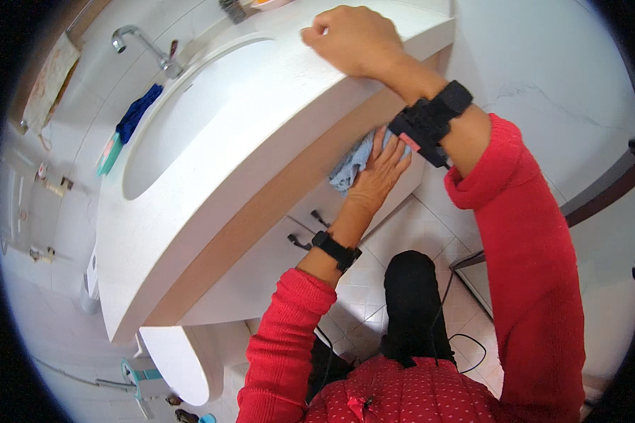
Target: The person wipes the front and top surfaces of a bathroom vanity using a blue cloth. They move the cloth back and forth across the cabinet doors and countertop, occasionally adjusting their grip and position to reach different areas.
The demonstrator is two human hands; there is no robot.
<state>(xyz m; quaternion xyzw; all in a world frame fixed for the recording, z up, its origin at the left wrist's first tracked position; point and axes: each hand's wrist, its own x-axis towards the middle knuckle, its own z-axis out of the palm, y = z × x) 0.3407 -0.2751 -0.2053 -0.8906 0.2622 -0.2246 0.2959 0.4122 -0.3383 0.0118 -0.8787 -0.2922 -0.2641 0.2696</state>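
My left hand [379,172] lies with its fingers spread over a light blue cloth [349,168], pressed to the front of a white vanity cabinet [317,203] below the counter's brown band. Part of the cloth is hidden beneath the fingers and behind my right wrist's strap. Above it, my right hand [357,42] is curled into a fist at the white countertop [254,111]; nothing shows in it. Whether the fist touches the counter, I cannot tell. Two dark cabinet handles [308,230] are near my left wrist.
An oval basin [190,116] with a chrome faucet [161,58] is set in the counter. A dark blue cloth [139,113] and a teal brush-like item [109,153] lie beyond its rim. A white toilet lid [177,365] is at lower left. A cable [476,338] trails over the tiled floor.
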